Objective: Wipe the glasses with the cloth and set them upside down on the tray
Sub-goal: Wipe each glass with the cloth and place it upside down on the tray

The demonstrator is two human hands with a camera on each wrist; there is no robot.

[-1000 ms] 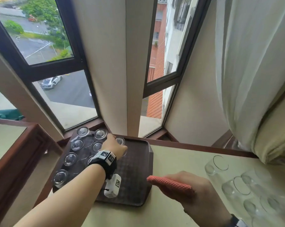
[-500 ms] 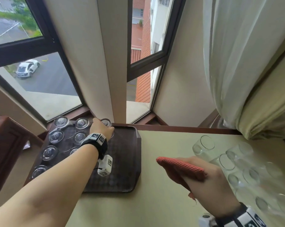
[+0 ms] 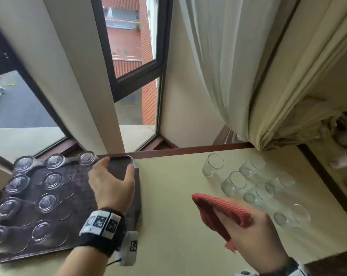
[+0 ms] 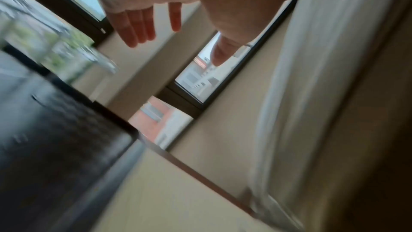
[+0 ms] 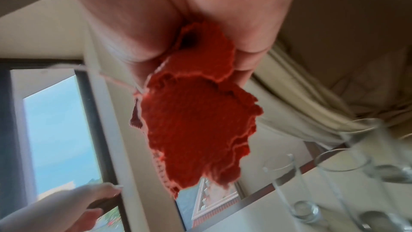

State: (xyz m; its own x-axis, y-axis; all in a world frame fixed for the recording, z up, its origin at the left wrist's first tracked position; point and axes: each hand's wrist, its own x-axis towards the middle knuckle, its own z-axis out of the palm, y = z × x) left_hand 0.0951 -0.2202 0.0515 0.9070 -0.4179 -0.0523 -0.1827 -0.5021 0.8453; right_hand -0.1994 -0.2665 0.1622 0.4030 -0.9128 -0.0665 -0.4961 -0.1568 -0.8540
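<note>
Tray [image 3: 135,198], dark, far left: upturned glasses [image 3: 49,202] in rows, bases up; newest one [image 3: 87,157] at the far edge, just beside the fingertips.

Left hand [image 3: 112,186]: a second ago resting on that far glass, now lifted clear and drawn rightward over the tray's bare right part; fingers spread and relaxed, holding nothing. Reads as one placement finished, hand free to fetch.

Right hand [image 3: 248,228]: pinching folded red cloth [image 3: 220,210] between thumb and fingers, low above the table [image 3: 168,196], closer to the unwiped stock than before.

Upright glasses [image 3: 236,183], cluster at right: awaiting wiping. Task judged roughly half done.
</note>
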